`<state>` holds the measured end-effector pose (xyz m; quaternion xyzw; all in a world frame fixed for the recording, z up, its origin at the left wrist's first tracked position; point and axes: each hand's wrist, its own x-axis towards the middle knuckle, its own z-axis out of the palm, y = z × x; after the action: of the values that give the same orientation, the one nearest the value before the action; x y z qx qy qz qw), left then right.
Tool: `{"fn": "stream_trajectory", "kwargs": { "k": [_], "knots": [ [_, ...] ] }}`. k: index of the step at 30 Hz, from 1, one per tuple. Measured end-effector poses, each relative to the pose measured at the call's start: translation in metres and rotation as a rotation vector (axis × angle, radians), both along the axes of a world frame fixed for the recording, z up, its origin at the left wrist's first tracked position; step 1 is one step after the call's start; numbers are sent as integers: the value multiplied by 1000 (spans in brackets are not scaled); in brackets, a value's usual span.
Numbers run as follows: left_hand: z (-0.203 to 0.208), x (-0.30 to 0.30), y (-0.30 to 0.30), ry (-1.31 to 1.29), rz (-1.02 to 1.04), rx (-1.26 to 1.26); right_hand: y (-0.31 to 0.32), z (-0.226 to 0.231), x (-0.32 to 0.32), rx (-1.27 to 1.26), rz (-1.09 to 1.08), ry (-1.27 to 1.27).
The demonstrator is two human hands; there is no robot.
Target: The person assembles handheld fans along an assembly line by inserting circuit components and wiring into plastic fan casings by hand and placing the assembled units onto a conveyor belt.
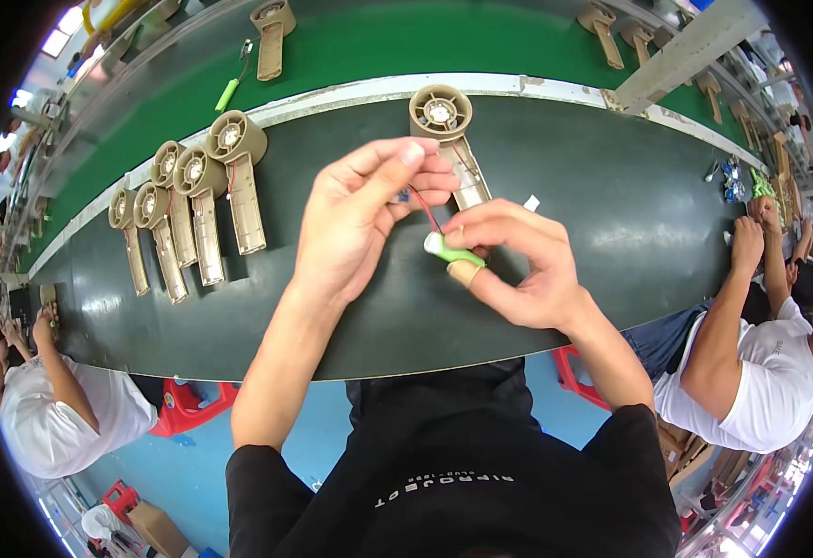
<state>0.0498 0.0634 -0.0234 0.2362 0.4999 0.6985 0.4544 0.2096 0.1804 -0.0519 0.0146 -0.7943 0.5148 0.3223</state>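
Observation:
My right hand (pixel 529 270) is closed on a green cylindrical battery (pixel 451 251), pinched between thumb and fingers, with yellowish covers on some fingertips. Red and dark wires (pixel 422 206) run from its pale end up to my left hand (pixel 360 205). There, the curled fingers pinch a small part with bluish bits (pixel 401 195), mostly hidden, which looks like a circuit board. Just beyond both hands lies a beige handheld fan housing (pixel 441 112), its round head away from me. Its open handle (pixel 468 177) points toward me, partly covered by my fingers.
Several similar beige fan housings (pixel 236 186) lie at the left of the dark table (pixel 332 335). Past a pale rail, a green belt (pixel 360 51) carries more housings and a wired green battery (pixel 228 94). Co-workers sit left and right; small parts (pixel 734 181) lie at right.

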Motion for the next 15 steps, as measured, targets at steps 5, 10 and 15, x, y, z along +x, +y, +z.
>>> {"fn": "stream_trajectory", "kwargs": {
  "k": [5,10,15],
  "knots": [
    [17,-2,6,590,62,-172,33,5,3,-104,-218,-287],
    [9,9,26,1457,-73,-266,55,2,-7,-217,-211,-499],
    [-9,11,42,1498,-42,-314,57,-8,-20,-226,-172,-440]
  ]
}}
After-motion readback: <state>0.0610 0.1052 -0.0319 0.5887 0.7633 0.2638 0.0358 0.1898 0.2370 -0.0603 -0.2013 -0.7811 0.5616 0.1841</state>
